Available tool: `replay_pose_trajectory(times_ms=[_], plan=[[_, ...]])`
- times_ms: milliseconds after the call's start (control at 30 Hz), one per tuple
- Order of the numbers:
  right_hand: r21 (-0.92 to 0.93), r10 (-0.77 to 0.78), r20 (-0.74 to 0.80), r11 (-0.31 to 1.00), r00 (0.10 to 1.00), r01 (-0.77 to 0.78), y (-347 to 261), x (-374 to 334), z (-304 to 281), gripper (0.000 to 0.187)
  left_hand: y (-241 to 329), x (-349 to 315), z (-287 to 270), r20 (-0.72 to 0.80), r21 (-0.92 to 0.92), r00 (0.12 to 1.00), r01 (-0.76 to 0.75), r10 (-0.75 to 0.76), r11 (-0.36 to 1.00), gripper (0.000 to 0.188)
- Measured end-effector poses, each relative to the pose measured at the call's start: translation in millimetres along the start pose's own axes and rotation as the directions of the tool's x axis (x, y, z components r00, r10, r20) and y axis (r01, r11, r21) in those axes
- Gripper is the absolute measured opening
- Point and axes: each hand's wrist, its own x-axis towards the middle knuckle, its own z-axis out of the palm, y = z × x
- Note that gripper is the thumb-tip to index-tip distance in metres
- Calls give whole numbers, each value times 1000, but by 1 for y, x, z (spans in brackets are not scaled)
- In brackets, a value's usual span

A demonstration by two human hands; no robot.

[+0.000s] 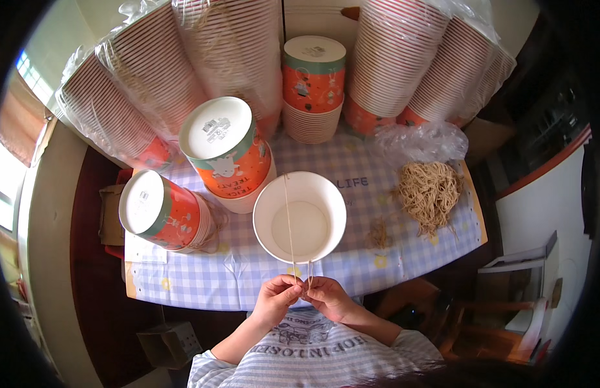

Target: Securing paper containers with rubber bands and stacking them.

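A white paper bowl (300,216) stands upright and open on the checked tablecloth (203,275), just beyond my hands. A thin tan string (288,220) runs across the bowl's mouth from its far rim down to my fingers. My left hand (276,299) and my right hand (326,296) meet at the table's near edge, both pinching the string's ends between fingertips. A pile of loose tan string (429,191) lies to the right, with a small tuft (379,234) nearer the bowl.
Orange and white printed bowl stacks stand upside down at the left (163,212), centre left (227,152) and at the back (313,87). Tall stacks of bowls in clear plastic sleeves (148,71) line the back. A wooden chair (507,323) sits at the right.
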Motion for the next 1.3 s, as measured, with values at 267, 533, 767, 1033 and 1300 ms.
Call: replay_pose_trajectory(times_ms=[267,533,767,1033,1300], plan=[[153,-19,-17,988,1000,21,-1,4,0,8,-5,-1,2,-3,-95,1000,-3,3,996,5],[111,-1,26,994,1000,-2,-1,4,-2,8,-1,-1,2,-32,-100,999,-5,2,995,6],[68,-15,4,998,1000,15,-1,2,1,9,-2,-2,6,-49,-134,998,-36,30,990,6],[266,114,45,956,992,-122,-4,3,5,9,-4,-3,0,86,-99,994,-51,60,994,4],[292,111,55,949,992,-122,-9,9,2,9,0,-1,-5,160,-107,984,-64,81,992,3]])
